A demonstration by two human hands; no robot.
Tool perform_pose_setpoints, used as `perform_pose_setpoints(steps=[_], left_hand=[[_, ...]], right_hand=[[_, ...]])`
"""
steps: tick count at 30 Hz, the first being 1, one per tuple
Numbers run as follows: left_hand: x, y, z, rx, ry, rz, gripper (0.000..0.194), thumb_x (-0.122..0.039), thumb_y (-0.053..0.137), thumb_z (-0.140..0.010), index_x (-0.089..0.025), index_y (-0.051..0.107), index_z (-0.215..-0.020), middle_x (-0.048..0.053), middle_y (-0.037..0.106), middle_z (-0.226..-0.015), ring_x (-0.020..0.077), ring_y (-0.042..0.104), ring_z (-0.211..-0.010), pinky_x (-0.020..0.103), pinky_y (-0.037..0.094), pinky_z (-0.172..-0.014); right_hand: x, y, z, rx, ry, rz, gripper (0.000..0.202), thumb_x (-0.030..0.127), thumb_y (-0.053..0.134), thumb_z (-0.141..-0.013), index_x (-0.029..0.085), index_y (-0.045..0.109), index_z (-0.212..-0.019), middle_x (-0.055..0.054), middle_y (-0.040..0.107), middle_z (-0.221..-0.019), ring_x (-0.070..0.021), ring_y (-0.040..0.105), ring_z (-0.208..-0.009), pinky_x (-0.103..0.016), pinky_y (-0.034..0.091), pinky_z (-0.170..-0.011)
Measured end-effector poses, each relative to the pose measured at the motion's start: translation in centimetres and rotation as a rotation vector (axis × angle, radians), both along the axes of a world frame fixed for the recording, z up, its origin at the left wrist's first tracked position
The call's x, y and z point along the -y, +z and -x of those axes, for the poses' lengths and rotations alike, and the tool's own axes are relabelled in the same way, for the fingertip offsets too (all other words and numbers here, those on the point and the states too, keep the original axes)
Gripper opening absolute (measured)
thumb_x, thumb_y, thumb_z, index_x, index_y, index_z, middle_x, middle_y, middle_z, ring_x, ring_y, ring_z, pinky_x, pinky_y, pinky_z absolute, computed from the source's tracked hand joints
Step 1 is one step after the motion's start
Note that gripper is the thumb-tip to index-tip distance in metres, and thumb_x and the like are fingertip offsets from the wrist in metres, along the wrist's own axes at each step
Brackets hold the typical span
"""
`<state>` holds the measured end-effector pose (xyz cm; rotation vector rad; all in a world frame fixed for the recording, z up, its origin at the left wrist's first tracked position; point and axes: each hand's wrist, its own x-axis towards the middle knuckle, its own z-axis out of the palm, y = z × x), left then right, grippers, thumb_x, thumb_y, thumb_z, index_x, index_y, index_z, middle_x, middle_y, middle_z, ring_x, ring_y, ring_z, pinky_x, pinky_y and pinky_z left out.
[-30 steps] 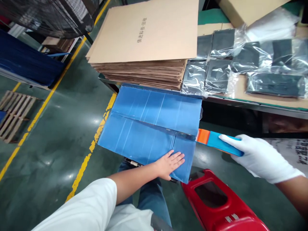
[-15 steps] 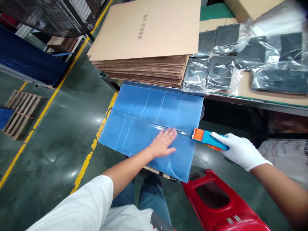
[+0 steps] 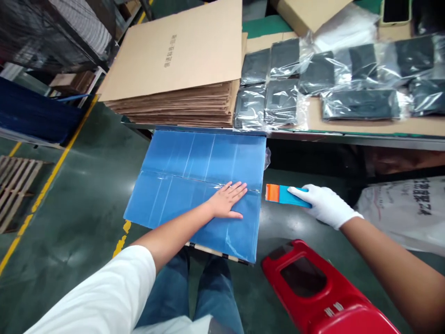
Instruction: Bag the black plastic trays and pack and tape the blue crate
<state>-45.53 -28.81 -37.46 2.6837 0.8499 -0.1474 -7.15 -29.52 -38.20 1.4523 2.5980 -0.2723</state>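
Observation:
A blue corrugated plastic box [image 3: 167,195] lies before me with its two flaps meeting along a centre seam. Shiny clear tape [image 3: 222,185] shows on part of that seam. My left hand [image 3: 227,200], bare, presses flat just below the seam near the right side, fingers spread. To the right of the box, my white-gloved right hand [image 3: 325,204] grips a blue and orange tape dispenser [image 3: 295,195]. Its orange end points at the seam's right end, a small gap away from the box edge. The underside of the dispenser is hidden by the hand.
Behind the box, a workbench holds a stack of flat cardboard [image 3: 194,60] and several dark pieces in clear bags [image 3: 281,99]. A red plastic stool [image 3: 313,297] stands at lower right. White sacks [image 3: 403,208] lie farther right; a wooden pallet [image 3: 14,190] is at left.
My right hand has drawn the dispenser slightly off the box's right edge. My left hand stays on the flap, its fingers a little more spread. The view has swung right.

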Motion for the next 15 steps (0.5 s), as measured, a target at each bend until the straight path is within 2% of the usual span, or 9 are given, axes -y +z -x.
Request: perform_pose_setpoints(steps=[2,4,6,7,9,10,12,13,15], left_hand=[[-0.1,0.5,-1.0,-0.009,-0.023,-0.017,0.094,-0.073,0.036,-0.081,-0.011,0.017,-0.150,0.013,0.016,-0.156,0.0267,0.009,-0.145,0.042,0.000,-0.117],[-0.1,1.0,-2.6,0.004,-0.117,-0.031,0.087,-0.068,0.034,-0.086,-0.011,0.019,-0.149,0.011,0.018,-0.156,0.0246,0.009,-0.145,0.041,-0.002,-0.117],[0.0,1.0,-5.3,-0.003,-0.189,-0.039,0.081,-0.062,0.035,-0.088,-0.010,0.023,-0.148,0.011,0.022,-0.155,0.0239,0.011,-0.145,0.039,-0.002,-0.118],[0.2,0.6,-6.8,-0.028,-0.175,-0.041,0.081,-0.060,0.039,-0.087,-0.008,0.026,-0.147,0.012,0.026,-0.154,0.0252,0.013,-0.145,0.039,-0.002,-0.118],[0.5,-1.0,-10.0,-0.103,-0.052,-0.034,0.087,-0.060,0.050,-0.079,-0.004,0.034,-0.144,0.016,0.034,-0.150,0.0313,0.015,-0.143,0.041,-0.001,-0.119],[0.6,-2.2,-11.5,-0.138,0.021,-0.020,0.090,-0.060,0.057,-0.074,-0.004,0.038,-0.142,0.018,0.037,-0.147,0.0350,0.015,-0.143,0.043,-0.001,-0.119],[0.7,-5.0,-13.8,-0.171,0.127,0.026,0.091,-0.054,0.069,-0.062,-0.005,0.049,-0.136,0.020,0.045,-0.141,0.0422,0.019,-0.140,0.048,-0.001,-0.119],[0.7,-6.4,-14.6,-0.181,0.166,0.041,0.088,-0.050,0.072,-0.059,-0.007,0.053,-0.133,0.020,0.049,-0.138,0.0448,0.022,-0.138,0.052,0.000,-0.119],[0.6,-8.7,-15.6,-0.126,0.184,0.073,0.077,-0.046,0.070,-0.060,-0.018,0.058,-0.130,0.014,0.056,-0.132,0.0468,0.032,-0.133,0.061,0.005,-0.116]], right_hand=[[0.4,-0.3,-1.6,0.065,-0.037,0.015,0.052,0.024,0.048,-0.081,0.033,0.051,-0.132,-0.010,0.062,-0.105,-0.0177,0.056,-0.065,-0.030,0.035,-0.061],[0.9,0.4,-1.9,0.149,-0.052,0.022,0.055,0.018,0.049,-0.079,0.037,0.051,-0.132,-0.010,0.064,-0.099,-0.0184,0.056,-0.064,-0.030,0.033,-0.060],[1.0,1.8,0.2,0.223,-0.036,0.007,0.060,0.013,0.046,-0.081,0.041,0.048,-0.133,-0.009,0.064,-0.087,-0.0193,0.057,-0.063,-0.032,0.032,-0.060],[0.8,2.8,2.0,0.255,-0.033,-0.018,0.060,0.011,0.043,-0.082,0.043,0.046,-0.133,-0.009,0.063,-0.081,-0.0199,0.058,-0.062,-0.033,0.032,-0.061],[0.0,4.5,6.7,0.331,-0.049,-0.025,0.053,0.013,0.043,-0.083,0.039,0.054,-0.127,-0.011,0.063,-0.079,-0.0237,0.061,-0.065,-0.036,0.033,-0.062],[-0.5,5.1,8.9,0.369,-0.060,-0.027,0.047,0.016,0.045,-0.083,0.035,0.059,-0.124,-0.013,0.064,-0.081,-0.0259,0.062,-0.068,-0.039,0.034,-0.062],[-1.7,5.7,12.1,0.476,-0.004,0.073,0.040,0.026,0.048,-0.081,0.030,0.064,-0.118,-0.016,0.065,-0.085,-0.0318,0.062,-0.075,-0.044,0.036,-0.062],[-2.1,5.7,12.6,0.497,0.004,0.116,0.039,0.031,0.048,-0.081,0.030,0.066,-0.116,-0.015,0.065,-0.082,-0.0333,0.061,-0.075,-0.046,0.036,-0.060],[-1.8,5.3,11.2,0.439,-0.067,0.171,0.039,0.038,0.048,-0.079,0.029,0.069,-0.111,-0.014,0.064,-0.072,-0.0340,0.060,-0.071,-0.048,0.037,-0.057]])
